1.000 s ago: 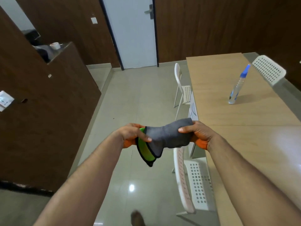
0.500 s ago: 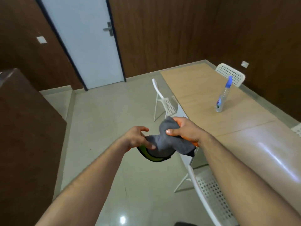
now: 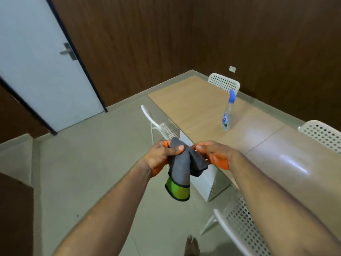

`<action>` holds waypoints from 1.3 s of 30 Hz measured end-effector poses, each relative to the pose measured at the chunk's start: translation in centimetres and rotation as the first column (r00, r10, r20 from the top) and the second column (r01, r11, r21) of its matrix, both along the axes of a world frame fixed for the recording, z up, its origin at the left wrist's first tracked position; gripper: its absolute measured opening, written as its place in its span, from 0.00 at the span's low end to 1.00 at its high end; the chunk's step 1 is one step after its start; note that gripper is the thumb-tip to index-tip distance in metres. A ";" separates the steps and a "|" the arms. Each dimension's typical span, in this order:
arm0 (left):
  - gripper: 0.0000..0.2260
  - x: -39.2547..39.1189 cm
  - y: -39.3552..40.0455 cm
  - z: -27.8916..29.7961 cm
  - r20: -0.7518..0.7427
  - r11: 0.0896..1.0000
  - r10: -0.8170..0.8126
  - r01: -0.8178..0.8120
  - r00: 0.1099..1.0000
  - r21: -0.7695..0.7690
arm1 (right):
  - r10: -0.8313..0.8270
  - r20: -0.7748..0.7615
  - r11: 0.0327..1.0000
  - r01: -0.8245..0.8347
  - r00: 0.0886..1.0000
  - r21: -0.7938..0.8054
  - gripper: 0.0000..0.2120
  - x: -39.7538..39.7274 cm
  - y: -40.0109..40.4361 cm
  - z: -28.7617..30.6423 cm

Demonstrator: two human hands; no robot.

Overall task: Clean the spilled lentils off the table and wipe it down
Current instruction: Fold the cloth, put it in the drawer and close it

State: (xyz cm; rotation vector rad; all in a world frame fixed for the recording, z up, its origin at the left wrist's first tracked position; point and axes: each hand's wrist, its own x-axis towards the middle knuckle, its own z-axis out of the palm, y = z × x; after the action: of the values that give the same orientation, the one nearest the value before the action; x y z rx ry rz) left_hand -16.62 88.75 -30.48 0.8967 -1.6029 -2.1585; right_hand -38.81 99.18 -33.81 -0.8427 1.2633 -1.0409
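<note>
The long wooden counter (image 3: 193, 108) runs away from you on your right, its near half glossy with reflected light, and white perforated chairs stand along both of its long sides, one (image 3: 162, 126) tucked in just beyond your hands. A pale door (image 3: 36, 71) stands at the far left in the dark wood-panelled wall. On the counter a clear spray bottle (image 3: 227, 115) with a blue nozzle stands upright, well apart from your hands. You hold the grey cloth (image 3: 180, 167) out over the floor beside the counter's near edge, not touching the counter. Its long axis is close to vertical: the bunched top points up between your thumbs and the green, black-edged end hangs straight down. Your left hand (image 3: 160, 157) has its grip closed round the upper part of the cloth, thumb pressed across the front. Your right hand (image 3: 214, 154) pinches the other fold just beside it, fingertips curled onto the fabric. Half a second ago the cloth lay more sideways, bunched between your hands with the green edge curling underneath; now it hangs down with the green end lowest. A second ago it was stretched nearly level from hand to hand. Your hands have drawn closer together, and the view has swung right, so more of the counter shows.
</note>
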 end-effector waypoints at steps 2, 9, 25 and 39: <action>0.09 -1.8 -1.7 0.5 -0.040 0.997 0.036 -0.033 0.999 0.066 | -0.078 0.263 0.996 0.085 0.962 -0.017 0.42 0.1 -0.5 -3.0; 0.11 -9.5 -7.9 1.7 -0.018 0.978 0.102 -0.097 0.995 0.183 | -0.165 0.715 0.943 0.320 0.680 -0.087 0.53 1.3 -4.6 -6.2; 0.47 -16.2 -23.6 -4.1 0.317 0.949 -0.168 0.241 0.933 -0.205 | -0.873 0.145 0.487 0.852 0.466 0.191 0.25 -4.9 -13.1 -3.0; 0.08 -20.2 -30.2 -4.7 0.383 0.360 -0.313 0.482 0.869 -0.799 | -0.676 -0.727 0.446 0.854 0.124 -0.269 0.10 -3.2 -16.1 -1.8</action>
State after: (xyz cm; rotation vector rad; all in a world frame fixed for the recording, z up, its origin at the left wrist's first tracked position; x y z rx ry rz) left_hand -36.84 58.53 -35.23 0.3183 -2.8253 -1.0407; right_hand -42.00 83.08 -35.60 -0.3420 2.7526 -1.3447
